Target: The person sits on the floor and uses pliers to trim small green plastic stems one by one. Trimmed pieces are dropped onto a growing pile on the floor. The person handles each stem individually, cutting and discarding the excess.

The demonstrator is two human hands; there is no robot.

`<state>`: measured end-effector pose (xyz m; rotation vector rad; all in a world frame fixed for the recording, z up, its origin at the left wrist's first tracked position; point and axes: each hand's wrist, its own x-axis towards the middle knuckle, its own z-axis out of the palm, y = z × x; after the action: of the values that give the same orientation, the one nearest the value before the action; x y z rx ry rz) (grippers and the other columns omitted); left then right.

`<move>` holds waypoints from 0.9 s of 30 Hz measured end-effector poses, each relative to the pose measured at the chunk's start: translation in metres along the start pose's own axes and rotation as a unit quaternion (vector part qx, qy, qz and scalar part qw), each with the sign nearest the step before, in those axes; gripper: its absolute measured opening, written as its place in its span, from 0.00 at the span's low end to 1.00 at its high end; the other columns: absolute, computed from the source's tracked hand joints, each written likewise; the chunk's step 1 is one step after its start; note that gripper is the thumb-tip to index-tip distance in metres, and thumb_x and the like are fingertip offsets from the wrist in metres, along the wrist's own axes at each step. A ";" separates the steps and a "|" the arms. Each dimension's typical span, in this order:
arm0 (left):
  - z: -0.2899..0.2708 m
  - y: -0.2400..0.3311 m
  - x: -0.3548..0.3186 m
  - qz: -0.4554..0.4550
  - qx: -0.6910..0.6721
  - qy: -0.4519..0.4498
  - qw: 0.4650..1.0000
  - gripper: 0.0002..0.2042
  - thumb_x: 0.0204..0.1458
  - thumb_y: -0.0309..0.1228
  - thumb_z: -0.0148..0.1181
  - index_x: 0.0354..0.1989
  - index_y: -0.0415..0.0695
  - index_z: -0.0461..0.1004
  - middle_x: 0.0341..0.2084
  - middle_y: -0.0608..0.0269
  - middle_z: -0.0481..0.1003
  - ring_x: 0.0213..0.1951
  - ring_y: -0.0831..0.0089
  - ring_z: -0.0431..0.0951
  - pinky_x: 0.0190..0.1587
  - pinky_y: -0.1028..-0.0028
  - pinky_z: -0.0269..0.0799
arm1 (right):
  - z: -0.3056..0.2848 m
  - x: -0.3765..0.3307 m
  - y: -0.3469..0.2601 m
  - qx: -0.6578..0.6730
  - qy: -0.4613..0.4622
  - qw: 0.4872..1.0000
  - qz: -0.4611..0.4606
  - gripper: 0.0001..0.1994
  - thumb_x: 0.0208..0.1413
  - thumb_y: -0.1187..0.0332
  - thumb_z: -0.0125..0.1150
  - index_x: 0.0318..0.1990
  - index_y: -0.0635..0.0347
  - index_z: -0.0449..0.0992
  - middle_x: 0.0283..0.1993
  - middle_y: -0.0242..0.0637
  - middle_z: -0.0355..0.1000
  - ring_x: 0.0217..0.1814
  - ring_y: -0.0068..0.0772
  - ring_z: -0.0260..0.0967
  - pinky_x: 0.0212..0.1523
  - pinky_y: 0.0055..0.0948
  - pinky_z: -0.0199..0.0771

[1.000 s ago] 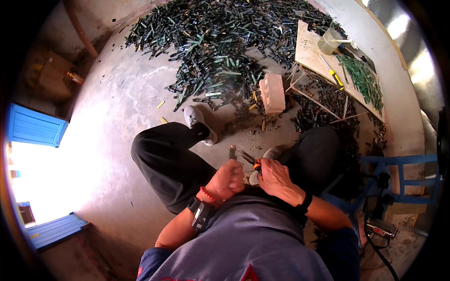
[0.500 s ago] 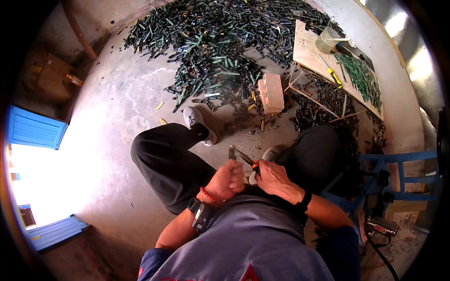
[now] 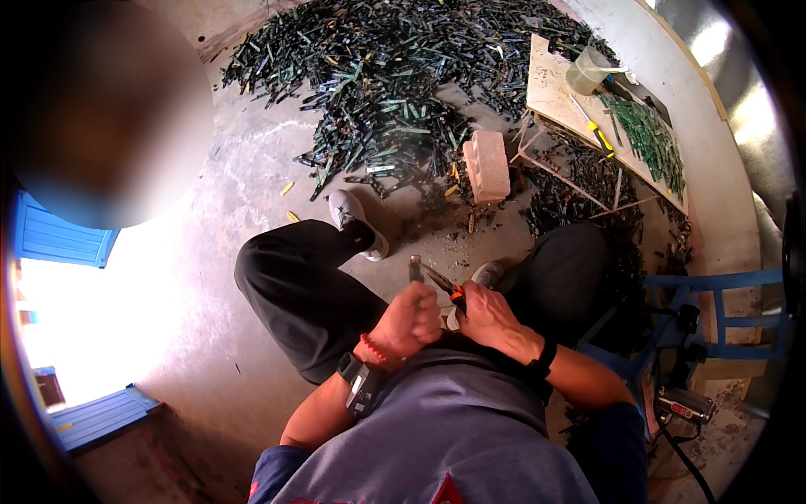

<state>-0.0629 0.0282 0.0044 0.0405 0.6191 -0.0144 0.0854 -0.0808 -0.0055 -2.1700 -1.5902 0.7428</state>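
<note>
My left hand (image 3: 408,315) is closed in a fist around a narrow dark strip (image 3: 416,269) whose brownish end sticks up past the fingers. What kind of piece it is cannot be made out. Just to its right, my right hand (image 3: 495,317) grips the black and orange handles of a pair of pliers (image 3: 456,294). The pliers' metal jaws slant up and left beside the strip's end; whether they touch it is unclear. Both hands are in front of my lap, between my bent knees.
A big heap of dark and green strips (image 3: 378,101) covers the floor ahead. Nearby stands a pinkish brick (image 3: 487,166). The board (image 3: 550,84) at right bears a plastic cup (image 3: 585,71), a yellow-black screwdriver (image 3: 601,139) and green strips (image 3: 646,139). A blue chair (image 3: 714,315) stands right.
A large blurred round patch now covers the upper left of the picture. Both hands, the strip and the pliers have barely moved.
</note>
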 end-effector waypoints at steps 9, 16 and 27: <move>0.001 -0.002 -0.005 -0.027 0.000 -0.011 1.000 0.14 0.52 0.35 0.43 0.15 0.52 0.54 0.08 0.77 0.47 0.10 0.81 0.44 0.14 0.78 0.42 | -0.025 0.014 0.019 -0.158 0.110 0.974 -0.120 0.13 0.35 0.75 0.61 0.31 0.62 0.64 0.29 0.45 0.64 0.33 0.49 0.64 0.33 0.42 0.66; 0.024 -0.001 -0.016 -0.055 0.033 -0.018 0.998 0.14 0.52 0.35 0.45 0.16 0.52 0.55 0.08 0.77 0.48 0.10 0.82 0.44 0.14 0.79 0.43 | -0.044 0.025 0.048 -0.237 0.094 0.949 -0.187 0.11 0.38 0.74 0.59 0.30 0.59 0.65 0.27 0.42 0.62 0.31 0.48 0.63 0.31 0.42 0.65; 0.015 0.004 -0.008 -0.033 0.010 -0.018 0.999 0.14 0.53 0.35 0.45 0.15 0.52 0.55 0.08 0.78 0.47 0.10 0.82 0.44 0.14 0.79 0.42 | -0.049 0.001 0.016 -0.021 -0.037 0.999 0.013 0.14 0.46 0.69 0.56 0.40 0.65 0.66 0.32 0.50 0.70 0.36 0.54 0.69 0.36 0.45 0.68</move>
<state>-0.0611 0.0318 0.0214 0.0385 0.5850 -0.0859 0.1275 -0.0831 0.0244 -2.2214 -1.6311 0.8143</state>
